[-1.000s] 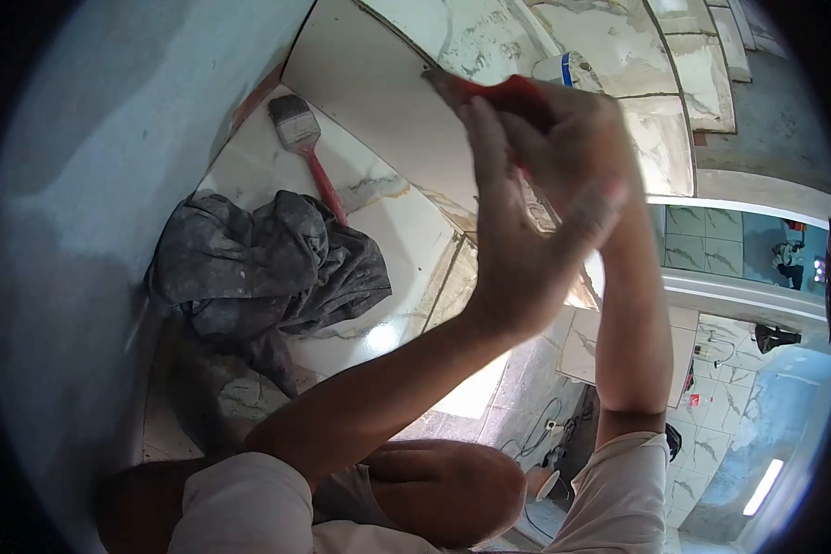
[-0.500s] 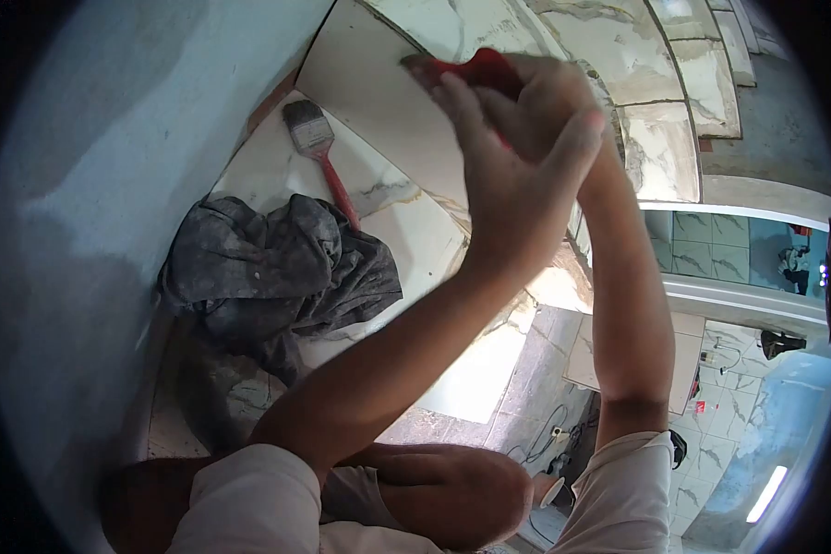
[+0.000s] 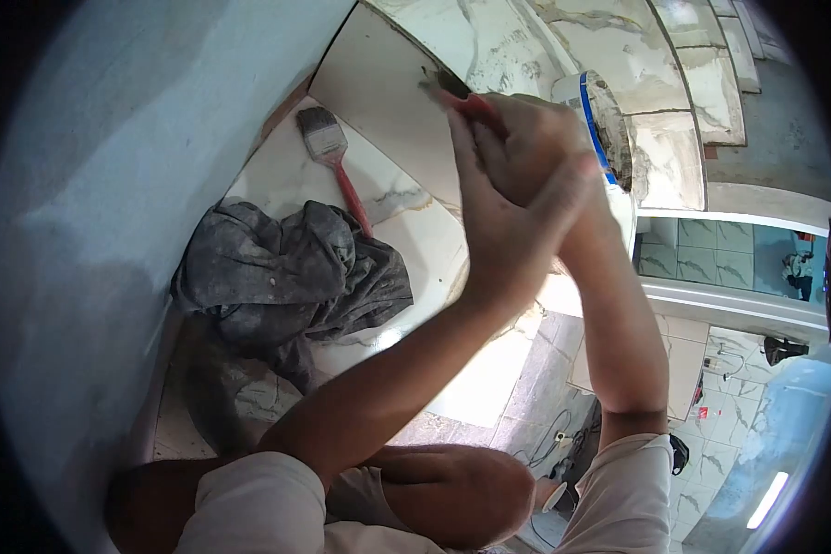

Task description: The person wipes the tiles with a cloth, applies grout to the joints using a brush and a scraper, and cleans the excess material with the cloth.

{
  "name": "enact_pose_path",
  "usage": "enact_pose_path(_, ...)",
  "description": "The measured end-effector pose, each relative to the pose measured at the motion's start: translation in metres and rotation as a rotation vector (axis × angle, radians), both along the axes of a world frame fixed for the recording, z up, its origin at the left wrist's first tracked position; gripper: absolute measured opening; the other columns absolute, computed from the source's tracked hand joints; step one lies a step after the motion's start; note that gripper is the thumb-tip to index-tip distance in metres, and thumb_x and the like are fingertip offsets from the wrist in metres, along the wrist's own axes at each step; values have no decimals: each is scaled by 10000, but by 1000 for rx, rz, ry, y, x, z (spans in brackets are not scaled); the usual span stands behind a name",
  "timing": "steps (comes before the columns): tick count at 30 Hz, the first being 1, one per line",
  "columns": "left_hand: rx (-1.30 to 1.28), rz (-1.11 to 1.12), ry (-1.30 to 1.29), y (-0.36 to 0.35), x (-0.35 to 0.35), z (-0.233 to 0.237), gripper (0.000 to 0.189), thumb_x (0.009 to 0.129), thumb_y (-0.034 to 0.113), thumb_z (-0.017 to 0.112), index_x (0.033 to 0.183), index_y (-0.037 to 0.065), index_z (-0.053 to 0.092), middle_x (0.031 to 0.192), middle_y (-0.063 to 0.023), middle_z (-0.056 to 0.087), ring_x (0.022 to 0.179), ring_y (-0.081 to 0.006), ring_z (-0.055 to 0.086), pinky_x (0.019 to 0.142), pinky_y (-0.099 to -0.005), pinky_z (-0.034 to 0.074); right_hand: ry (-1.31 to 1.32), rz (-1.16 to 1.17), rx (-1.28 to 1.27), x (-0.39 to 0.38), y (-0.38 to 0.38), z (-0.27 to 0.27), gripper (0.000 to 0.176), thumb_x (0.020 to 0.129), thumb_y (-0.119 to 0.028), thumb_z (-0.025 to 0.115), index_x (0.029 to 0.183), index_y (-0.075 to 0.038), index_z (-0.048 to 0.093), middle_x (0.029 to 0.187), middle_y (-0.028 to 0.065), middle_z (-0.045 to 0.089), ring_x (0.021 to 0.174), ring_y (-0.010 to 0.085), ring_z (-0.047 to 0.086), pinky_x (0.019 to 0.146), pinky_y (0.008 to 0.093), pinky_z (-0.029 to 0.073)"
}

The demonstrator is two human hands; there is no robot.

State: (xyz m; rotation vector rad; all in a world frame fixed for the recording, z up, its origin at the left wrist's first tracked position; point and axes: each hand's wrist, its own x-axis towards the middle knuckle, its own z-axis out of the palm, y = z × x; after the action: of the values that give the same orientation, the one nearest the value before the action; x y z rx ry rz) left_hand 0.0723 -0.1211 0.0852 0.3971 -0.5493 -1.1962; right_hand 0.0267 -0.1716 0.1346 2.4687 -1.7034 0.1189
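My right hand [image 3: 537,138] grips a red-handled putty knife [image 3: 478,108], its thin grey blade close to the joint between two pale tiles. My left hand [image 3: 512,226] is clasped against the right one. Its fingertips reach the handle near the blade, and its thumb lies across the heel of the right hand. Part of the handle is hidden by the fingers. To the left, a flat paintbrush [image 3: 323,143] with a red handle rests on a marbled tile. Below it a crumpled dark grey cloth [image 3: 277,263] covers the end of that handle.
Just beyond my right hand stands a white bucket [image 3: 602,125] with a blue band and a messy rim. Tiled steps [image 3: 660,152] curve up at the upper right. A bluish-grey wall [image 3: 92,231] borders the left. Cables [image 3: 559,439] lie on the floor at lower right.
Both hands and the putty knife have moved down a little, and the blade is turned more edge-on. The bucket beyond my right hand has come into sight. The brush and cloth appear slightly shifted with the view.
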Motion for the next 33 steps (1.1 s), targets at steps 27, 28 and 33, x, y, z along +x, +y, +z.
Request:
enact_pose_path(27,87,-295,342,-34,14,-3,1012,800,193,741,1482,-133,68,1423,-277,358,1344,-302,398,1109,-391,345,-69,-96,-4,21,-28,11,209,822,-232,642,820,-29,692,719,219,657,688,405,658,612,468,525)
enact_pose_path(28,24,-365,393,-37,17,-2,1004,798,192,739,1483,-132,79,1431,-274,353,1353,-293,390,1114,-385,341,-75,-81,-45,18,-29,12,209,821,-232,642,820,-30,692,719,219,658,688,406,658,613,469,525)
enact_pose_path(33,-42,-325,308,-23,22,7,1015,800,163,722,1491,-140,44,1439,-258,338,1367,-285,361,1134,-385,307,-97,-20,-61,18,-14,26,209,820,-234,644,821,-31,695,721,220,659,686,407,658,616,471,529)
